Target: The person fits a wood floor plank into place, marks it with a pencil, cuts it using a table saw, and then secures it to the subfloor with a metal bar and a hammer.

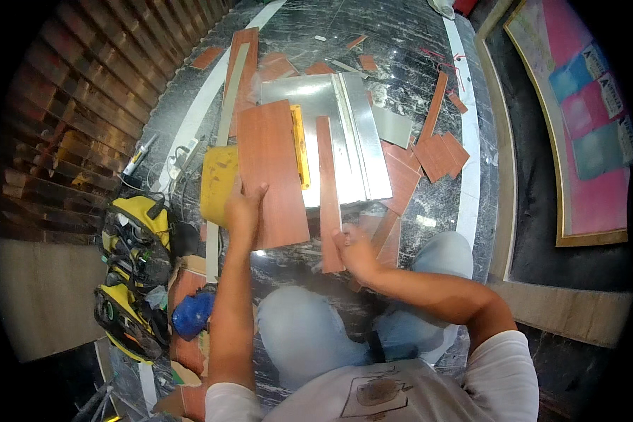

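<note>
Spread beneath and around both hands, dark, white-veined marble flooring (394, 21); on it, just ahead of the right hand (356, 253) and rightward of the left hand (244, 209), a flat, silvery, rectangular metal plate (316, 95). Gripped in the left hand by its left edge, thumb on top and other fingers mostly hidden, a wide, reddish-brown, wood-grained rectangular board (274, 176), reaching forward over the metal. Well left of the left hand, an open, yellow-and-black tool bag (137, 207). Pinched near its lower end in the slightly blurred, closed right hand, a narrow, reddish-brown, straight-edged strip (328, 190), pointing forward beside the board with a gap between; whether resting on the metal, impossible to tell. Scattered ahead and right of the right hand, flat, reddish-brown, angular offcuts (436, 158). Ahead and right of the left hand, a slim, yellow, bar-shaped insert (301, 148). Probably at the step of parting or comparing board and strip; called for next, most likely, a steady two-handed hold
</note>
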`<state>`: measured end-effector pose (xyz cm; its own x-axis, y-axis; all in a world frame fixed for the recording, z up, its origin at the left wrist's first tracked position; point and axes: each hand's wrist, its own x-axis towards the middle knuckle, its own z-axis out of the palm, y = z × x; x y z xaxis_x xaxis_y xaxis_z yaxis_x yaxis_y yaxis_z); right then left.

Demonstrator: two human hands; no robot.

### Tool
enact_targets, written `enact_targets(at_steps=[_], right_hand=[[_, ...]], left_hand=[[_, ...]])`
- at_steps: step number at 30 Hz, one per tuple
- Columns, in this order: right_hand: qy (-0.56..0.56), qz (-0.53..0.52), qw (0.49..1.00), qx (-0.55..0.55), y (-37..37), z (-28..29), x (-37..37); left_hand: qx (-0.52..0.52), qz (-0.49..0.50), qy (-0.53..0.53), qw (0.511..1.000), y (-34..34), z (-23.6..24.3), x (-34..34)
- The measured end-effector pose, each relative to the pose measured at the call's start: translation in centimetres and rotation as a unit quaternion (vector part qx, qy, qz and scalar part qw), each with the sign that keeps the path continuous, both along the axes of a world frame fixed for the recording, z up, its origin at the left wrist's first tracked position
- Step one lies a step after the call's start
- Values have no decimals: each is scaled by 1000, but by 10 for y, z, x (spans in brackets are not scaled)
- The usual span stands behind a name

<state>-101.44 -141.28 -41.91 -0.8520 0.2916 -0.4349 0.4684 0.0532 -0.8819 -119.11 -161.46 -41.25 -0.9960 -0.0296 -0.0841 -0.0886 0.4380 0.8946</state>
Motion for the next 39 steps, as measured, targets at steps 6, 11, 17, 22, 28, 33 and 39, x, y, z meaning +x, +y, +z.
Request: enact_targets(at_steps=[6, 11, 17, 22, 28, 33, 39], right_hand=[[-4, 0, 999, 45, -3, 6, -3], [6, 16, 998, 62, 1, -9, -3], [3, 35, 995, 97, -1, -8, -5], [14, 41, 993, 110, 0, -27, 0], [-75, 127, 987, 57, 20, -19, 17], [-49, 506, 789, 345, 63, 70, -10], [205, 245, 797, 512, 158, 54, -228]], left_hand=[[-28, 3, 22, 999, -11, -22, -1], [-32, -11, 9, 999, -10, -17, 5], [-6, -6, 5, 1000, -6, 4, 18], [-20, -22, 4, 1000, -12, 8, 26], [-47, 7, -13, 999, -21, 17, 51], [-1, 37, -20, 999, -34, 26, 70], [16, 64, 8, 998, -42, 73, 65]])
